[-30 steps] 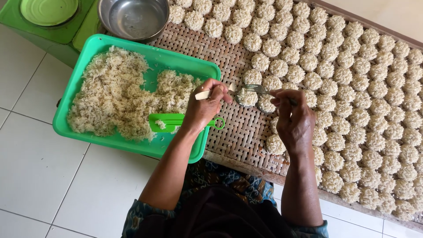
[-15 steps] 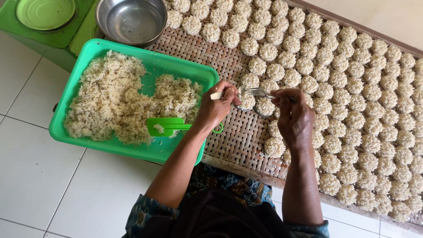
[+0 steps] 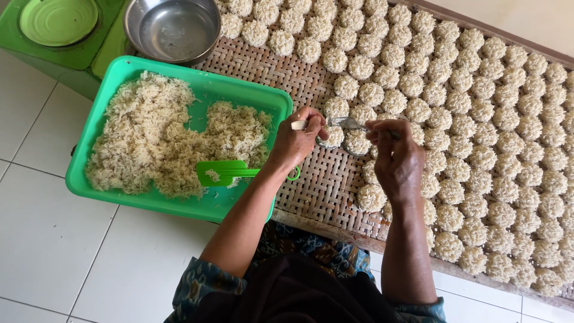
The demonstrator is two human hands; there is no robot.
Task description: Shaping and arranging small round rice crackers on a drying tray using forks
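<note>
Fingers of the right hand (image 3: 397,158) still pinch a fork (image 3: 347,124), tines now touching the noodle round (image 3: 332,137) just below the left hand's (image 3: 297,140) fingers, closed around a pale ring mould, so shaping seems underway.

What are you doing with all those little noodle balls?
A person's right hand holds a metal fork over a woven mat, while the left hand grips a small pale-handled tool beside it. They meet at a round noodle clump. Rows of similar clumps cover the mat. A green tray of loose noodles with a green scoop sits at the left.
</note>
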